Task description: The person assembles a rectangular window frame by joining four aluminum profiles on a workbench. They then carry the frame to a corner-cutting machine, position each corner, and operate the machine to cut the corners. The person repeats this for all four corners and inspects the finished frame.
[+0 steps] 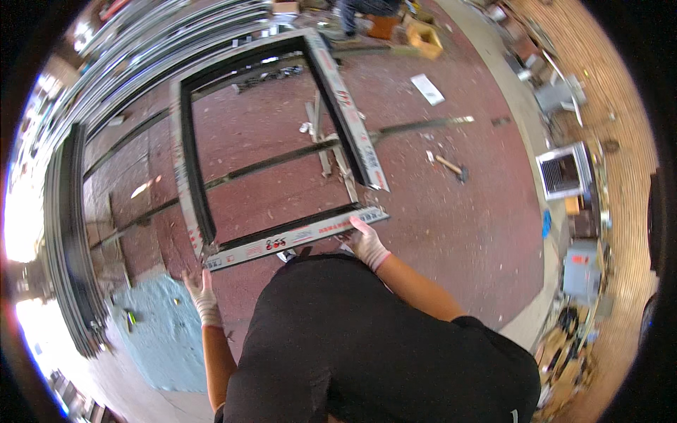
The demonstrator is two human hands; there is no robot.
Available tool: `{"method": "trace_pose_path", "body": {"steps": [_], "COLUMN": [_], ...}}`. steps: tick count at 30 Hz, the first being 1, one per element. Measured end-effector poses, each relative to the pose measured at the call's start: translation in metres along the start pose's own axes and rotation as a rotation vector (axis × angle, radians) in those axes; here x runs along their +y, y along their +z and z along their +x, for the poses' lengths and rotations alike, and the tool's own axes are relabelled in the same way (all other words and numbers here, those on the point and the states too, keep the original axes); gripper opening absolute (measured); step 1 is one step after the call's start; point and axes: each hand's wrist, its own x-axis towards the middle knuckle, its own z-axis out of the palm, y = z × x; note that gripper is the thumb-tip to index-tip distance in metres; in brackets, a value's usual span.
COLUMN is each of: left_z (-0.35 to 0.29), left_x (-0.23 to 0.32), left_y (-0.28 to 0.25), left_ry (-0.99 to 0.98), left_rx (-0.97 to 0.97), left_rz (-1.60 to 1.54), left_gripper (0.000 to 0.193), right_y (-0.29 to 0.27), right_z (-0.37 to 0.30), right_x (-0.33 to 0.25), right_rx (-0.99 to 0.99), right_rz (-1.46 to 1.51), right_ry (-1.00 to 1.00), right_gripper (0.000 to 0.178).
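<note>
A large rectangular frame of grey metal profiles (345, 106) with black inner edges is in front of me. Its near bar (282, 241), covered in printed film with red marks, sits slightly apart from the right side piece, leaving a visible gap at that corner. My right hand (368, 244), in a pale glove, grips this bar near its right end, thumb on top. At the other end is my left hand (202, 296), also gloved, its thumb and fingers spread beside the corner and the thumb close against the bar's tip.
Long metal profiles (67, 240) are stacked at left, with more behind the frame. A hammer (451, 168) and white paper (427, 89) lie on the reddish floor. Blue-grey sheeting (162, 338) is by my left arm. Tools and boxes (582, 268) line the right side.
</note>
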Motion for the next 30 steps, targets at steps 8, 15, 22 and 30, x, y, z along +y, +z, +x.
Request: {"method": "trace_pose_path", "body": {"steps": [8, 15, 22, 30], "left_z": [0.042, 0.026, 0.029, 0.033], "left_x": [0.045, 0.061, 0.053, 0.044], "left_y": [0.0, 0.015, 0.012, 0.011], "left_ry": [0.486, 0.65, 0.686, 0.685], "left_rx": [-0.399, -0.331, -0.344, -0.324], "left_rz": [0.736, 0.894, 0.86, 0.899], "left_gripper": [0.14, 0.124, 0.126, 0.123], "right_y": [0.003, -0.005, -0.005, 0.001], "right_z": [0.004, 0.008, 0.004, 0.006], "right_x": [0.007, 0.008, 0.004, -0.003], "right_rx": [0.122, 0.173, 0.114, 0.121], "right_rz": [0.069, 0.078, 0.055, 0.033], "right_ry": [0.021, -0.011, -0.059, -0.033], "right_gripper": [0.038, 0.042, 0.044, 0.041]}}
